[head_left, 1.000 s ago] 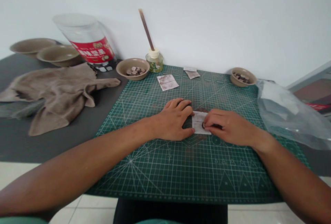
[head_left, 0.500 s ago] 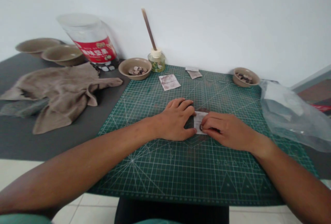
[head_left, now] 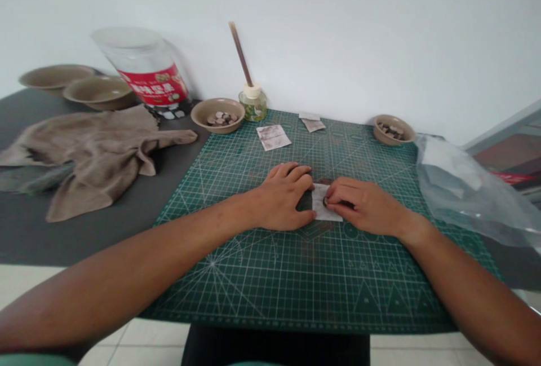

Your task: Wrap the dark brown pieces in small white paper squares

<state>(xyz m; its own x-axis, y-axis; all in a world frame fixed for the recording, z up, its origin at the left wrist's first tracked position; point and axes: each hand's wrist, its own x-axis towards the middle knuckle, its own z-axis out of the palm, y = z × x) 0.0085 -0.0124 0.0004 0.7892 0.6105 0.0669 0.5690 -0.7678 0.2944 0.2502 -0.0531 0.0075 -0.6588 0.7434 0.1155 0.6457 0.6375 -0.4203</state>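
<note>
Pinning paper [head_left: 324,214] with my flat left hand [head_left: 284,197], I pinch a disc [head_left: 326,202] in my right hand [head_left: 364,206], stained papers [head_left: 273,136] lying beyond.

Plain white wall [head_left: 380,27], dark grey table [head_left: 25,236], pale tiled floor [head_left: 147,340]

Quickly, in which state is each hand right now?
Left hand: open, palm down, pressing the white paper onto the cutting mat.
Right hand: fingertips bunched on a small dark piece on the paper; pinching or pressing cannot be told.
</note>
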